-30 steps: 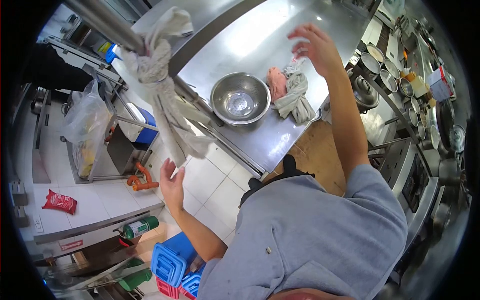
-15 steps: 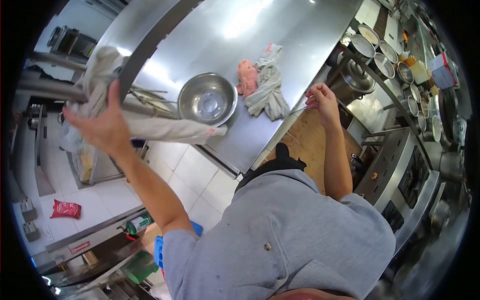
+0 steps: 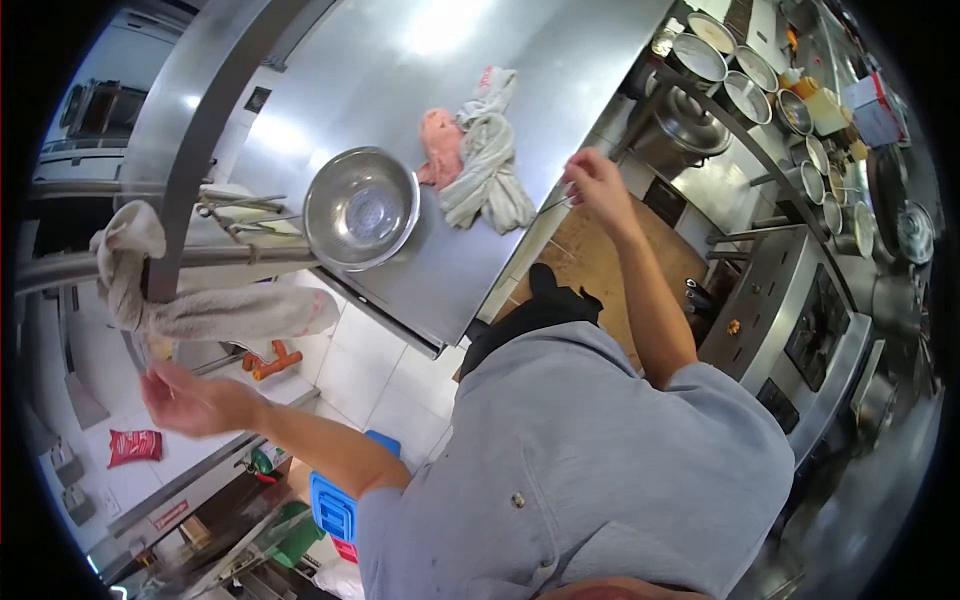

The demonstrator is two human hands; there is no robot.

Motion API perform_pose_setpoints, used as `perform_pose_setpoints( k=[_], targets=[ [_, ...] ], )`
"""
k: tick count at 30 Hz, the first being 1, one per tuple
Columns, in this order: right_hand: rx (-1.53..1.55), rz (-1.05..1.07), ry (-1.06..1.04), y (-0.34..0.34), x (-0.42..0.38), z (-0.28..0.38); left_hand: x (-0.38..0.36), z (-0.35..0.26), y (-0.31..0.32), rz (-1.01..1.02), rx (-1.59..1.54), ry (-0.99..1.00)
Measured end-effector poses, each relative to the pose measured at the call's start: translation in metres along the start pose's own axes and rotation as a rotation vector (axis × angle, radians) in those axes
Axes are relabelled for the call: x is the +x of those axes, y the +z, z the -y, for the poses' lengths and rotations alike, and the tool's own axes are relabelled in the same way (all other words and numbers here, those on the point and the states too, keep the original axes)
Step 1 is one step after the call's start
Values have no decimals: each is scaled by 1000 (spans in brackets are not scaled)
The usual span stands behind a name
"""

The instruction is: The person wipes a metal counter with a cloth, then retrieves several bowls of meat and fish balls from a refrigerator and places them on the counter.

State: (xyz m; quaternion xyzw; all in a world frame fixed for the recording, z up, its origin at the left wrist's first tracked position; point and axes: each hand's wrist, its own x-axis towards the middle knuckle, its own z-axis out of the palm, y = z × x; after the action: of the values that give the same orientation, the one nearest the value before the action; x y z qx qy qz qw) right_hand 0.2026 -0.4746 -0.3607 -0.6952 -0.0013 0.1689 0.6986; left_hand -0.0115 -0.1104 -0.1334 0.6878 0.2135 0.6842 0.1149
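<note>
- Towel (image 3: 240,314) is looped around the rail (image 3: 230,257), beside the grey post (image 3: 190,180); one end pokes up, the other sticks out toward the table (image 3: 430,285), just above the left hand (image 3: 205,402).
- Left fingers: blurred, loosely spread, nothing seen between them; they look clear of the towel, though contact at the fingertips is hard to rule out.
- Right hand (image 3: 603,192): just past the table's edge, fingers (image 3: 578,170) curled, tips close together. Thin dark piece near them at the edge; can't tell if they pinch it.
- Progress, judging by how things lie: towel is already wrapped on the rail, so that much looks done. Can't tell if the wrap is tight or finished; the long end is loose.
- Pale cloth (image 3: 485,180) and pink cloth (image 3: 440,145) lie bunched together on the table, twisted, neither laid flat. Neither hand is on them, so no work on them shows.
- Metal bowl (image 3: 363,212) sits upright near the table's near-left edge, left of the cloths. No contents seen.
- Farther out: lidded pot (image 3: 685,125) and pans beyond the right hand, stove (image 3: 815,325) to the right, orange tube (image 3: 273,364) and red packet (image 3: 135,447) off left.
</note>
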Motion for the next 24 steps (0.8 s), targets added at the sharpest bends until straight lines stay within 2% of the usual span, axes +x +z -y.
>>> perform_pose_setpoints(
  k=[1,2,3,4,6,8,10,11,13,14,16,17,20,22,23,24],
  targets=[
    [-9,-8,0,5,2,1,-14,0,-9,3,56,40],
    [-167,8,-48,11,5,3,-30,2,-15,0,115,83],
    [-324,28,-95,17,7,4,-48,-3,-16,76,36,4],
    [-328,33,-99,22,11,4,-66,-5,-17,150,-41,-75],
    [-478,64,-242,29,20,4,-111,19,-16,407,-110,-220],
    [-547,46,-282,40,26,11,-132,-17,8,701,-147,-35],
    [-817,13,-402,52,29,25,-160,-34,27,887,-270,-85],
    [-820,12,-403,57,36,24,-172,-38,34,945,-295,-103],
    [-1055,86,-734,61,53,17,-188,-45,43,1005,-319,-125],
    [-1055,87,-734,58,61,19,-193,-47,47,1056,-338,-131],
    [-983,316,-739,54,75,24,-198,-47,55,1104,-352,-140],
    [-982,322,-740,53,78,24,-200,-46,57,1112,-355,-167],
    [-885,325,-798,50,83,24,-212,-39,61,1135,-355,-226],
    [-667,232,-817,53,86,27,-219,-37,66,1143,-352,-260],
    [-668,235,-818,55,86,34,-222,-39,69,1137,-326,-305],
    [-561,145,-769,59,85,48,-224,-42,73,1128,-298,-350]
  ],
)
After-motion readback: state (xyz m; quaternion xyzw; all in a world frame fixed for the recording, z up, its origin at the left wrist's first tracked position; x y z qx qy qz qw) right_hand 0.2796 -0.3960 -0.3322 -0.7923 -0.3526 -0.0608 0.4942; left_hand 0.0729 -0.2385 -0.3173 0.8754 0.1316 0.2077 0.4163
